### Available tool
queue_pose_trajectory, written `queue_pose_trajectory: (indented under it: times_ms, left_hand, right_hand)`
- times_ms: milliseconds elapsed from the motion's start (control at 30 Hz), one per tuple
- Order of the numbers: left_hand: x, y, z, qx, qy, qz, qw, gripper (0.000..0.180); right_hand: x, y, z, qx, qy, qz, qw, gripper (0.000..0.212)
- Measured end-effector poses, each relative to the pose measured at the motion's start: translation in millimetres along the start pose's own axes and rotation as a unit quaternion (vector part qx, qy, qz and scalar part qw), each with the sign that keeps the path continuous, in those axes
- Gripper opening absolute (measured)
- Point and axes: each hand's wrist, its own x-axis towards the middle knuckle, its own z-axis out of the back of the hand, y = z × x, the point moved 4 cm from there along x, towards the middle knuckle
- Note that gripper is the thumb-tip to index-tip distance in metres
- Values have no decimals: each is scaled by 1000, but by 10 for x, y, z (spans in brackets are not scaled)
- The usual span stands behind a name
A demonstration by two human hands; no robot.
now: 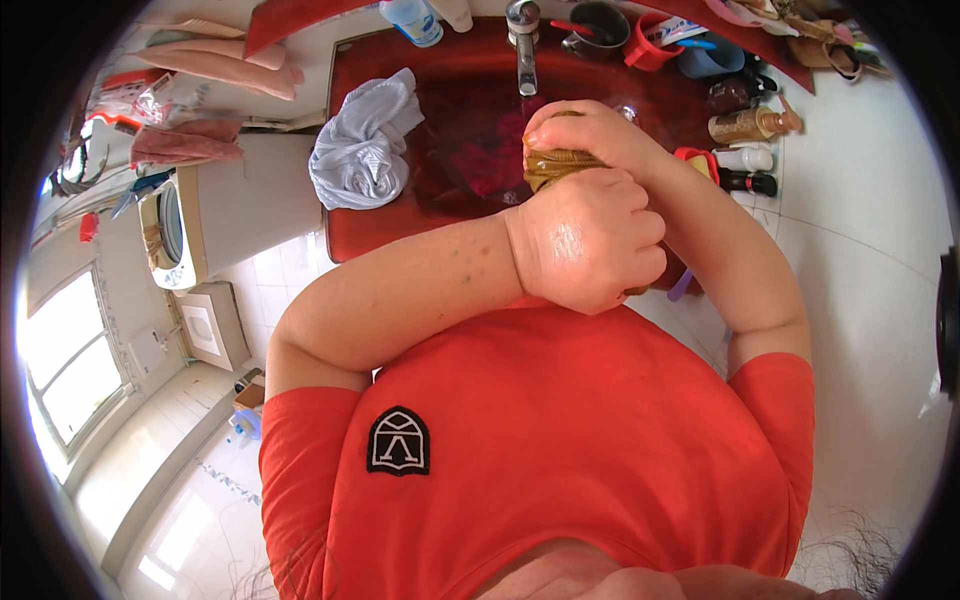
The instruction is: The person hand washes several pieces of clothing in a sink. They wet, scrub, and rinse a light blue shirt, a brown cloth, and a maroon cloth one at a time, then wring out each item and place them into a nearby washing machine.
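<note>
My left hand (590,240), wet on its back, is closed in a fist around a brown wet cloth (553,168). Just beyond it, my right hand (590,130) wraps the far end of the same cloth. Between the two fists the cloth is bunched and twisted tight. Both fists are above the near right part of a dark red sink (345,235). Dark magenta fabric (487,165) lies in the basin, partly hidden by my hands. On the sink's left side rests a twisted, pale grey-white wet cloth (362,150).
A metal faucet (526,50) stands at the sink's far edge. Cups, including a red cup (652,45), and several bottles, one a brown pump bottle (750,125), line the right rim. A blue-and-white bottle (412,22) stands at the back. Left is a washing machine (172,232).
</note>
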Motion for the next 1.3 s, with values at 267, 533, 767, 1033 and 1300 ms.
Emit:
queue_pose_trajectory:
  times_ms: [267,533,767,1033,1300]
  left_hand:
    - [-221,271,39,-46,-37,93,994,17]
    - [-1568,798,564,-452,-377,509,628,52]
    - [-1832,600,805,-413,-490,487,593,40]
    - [-2150,371,1893,-342,-592,417,599,34]
    - [-2650,-259,3243,-325,-625,335,626,37]
  right_hand:
    - [253,-434,352,44,-72,22,996,18]
    - [-4,-320,102,292,38,157,943,58]
    - [-39,-191,-198,67,-26,176,982,68]
    - [330,-177,-973,-244,-10,248,938,89]
    - [1127,-125,-2014,-217,-41,227,949,101]
